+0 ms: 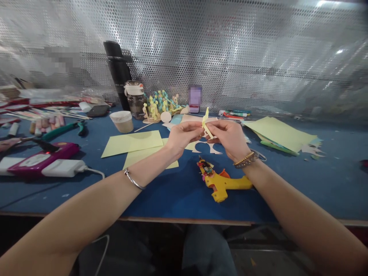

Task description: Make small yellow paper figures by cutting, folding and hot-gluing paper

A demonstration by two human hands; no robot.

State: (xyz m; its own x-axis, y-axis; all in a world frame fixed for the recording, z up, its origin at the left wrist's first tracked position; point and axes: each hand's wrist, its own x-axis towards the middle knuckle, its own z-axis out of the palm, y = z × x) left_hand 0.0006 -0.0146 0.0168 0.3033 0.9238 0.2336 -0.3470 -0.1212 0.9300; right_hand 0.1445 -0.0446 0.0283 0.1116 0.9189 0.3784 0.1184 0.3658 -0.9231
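While you work above the blue work table (290, 191), your left hand (184, 137) and right hand (227, 138) both pinch a small folded pale-yellow paper piece (207, 124), held in the air between them. The step in hand is handling this piece; any further move calls for a two-handed pinch. A yellow plastic hot-glue gun (221, 186) lies below.

A yellow hot glue gun (222, 186) lies on the blue bench (324, 188). A black thermos (116, 74) stands upright at the rear, just beside a lidded bottle (136, 103); a white power bank (61, 168) (cable attached) lies at left.
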